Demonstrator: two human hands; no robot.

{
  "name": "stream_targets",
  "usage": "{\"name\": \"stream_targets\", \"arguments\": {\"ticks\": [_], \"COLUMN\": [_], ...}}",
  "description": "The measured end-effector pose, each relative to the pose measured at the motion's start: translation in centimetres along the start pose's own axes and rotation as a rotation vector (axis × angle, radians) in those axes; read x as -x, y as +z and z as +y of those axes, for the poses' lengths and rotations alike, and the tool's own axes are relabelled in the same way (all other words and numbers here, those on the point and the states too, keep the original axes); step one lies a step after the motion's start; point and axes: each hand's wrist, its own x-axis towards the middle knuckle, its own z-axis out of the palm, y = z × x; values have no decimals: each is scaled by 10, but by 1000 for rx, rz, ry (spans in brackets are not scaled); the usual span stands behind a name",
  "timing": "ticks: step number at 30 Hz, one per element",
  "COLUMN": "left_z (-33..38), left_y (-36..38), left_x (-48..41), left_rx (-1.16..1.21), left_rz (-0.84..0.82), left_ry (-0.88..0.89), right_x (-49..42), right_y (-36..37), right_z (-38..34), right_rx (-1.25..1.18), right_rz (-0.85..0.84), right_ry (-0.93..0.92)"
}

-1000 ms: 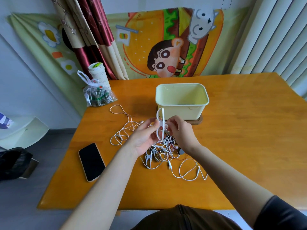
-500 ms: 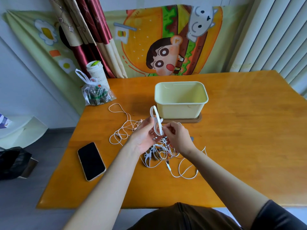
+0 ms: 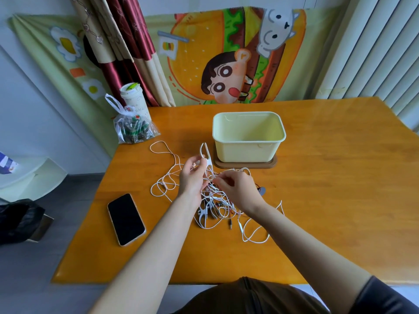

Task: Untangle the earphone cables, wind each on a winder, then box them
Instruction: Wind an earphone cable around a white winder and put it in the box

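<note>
Left hand [image 3: 191, 177] grips the white winder [image 3: 206, 156] upright while right hand [image 3: 238, 189] pinches an earphone cable [image 3: 213, 177] beside it.

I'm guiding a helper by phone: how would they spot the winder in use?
Find the pale yellow box on the orange table. Left of its near-left corner, the left hand holds a white winder roughly upright above the cable tangle. Unlike the thin wires, it is thicker, with a loop on top.

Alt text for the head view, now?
The left hand holds a white winder while the right hand pinches a strand of the tangled earphone cables on an orange table. A yellow box stands behind them, a phone to the left.
</note>
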Motion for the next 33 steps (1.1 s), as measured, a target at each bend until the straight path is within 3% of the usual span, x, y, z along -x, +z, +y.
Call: {"name": "stream_targets", "arguments": {"ticks": [7,17,19,24,28,33], "left_z": [-7,-3,-2,6,6,4], "left_y": [-17,-21,-22,-14,-6,-2], "left_x": [-2,9,10,10,8,4], "left_rx": [-411,-460,-393,60,229,273], "left_rz": [-79,-375,-431,-443,-370,-177], "left_ry": [255,204,144,-28,-58,-77], "right_x": [-20,-35,-35,-24,-10,0], "right_y": [-28,-48,-48,-36,-13,1], "right_z": [-11,0,2,5,1,-3], "right_rx": [182,209,209,-23,-163,-149], "right_rz": [11,78,50,-13,-3,-13], "right_ry": [-121,-154,-123,14,116,129]}}
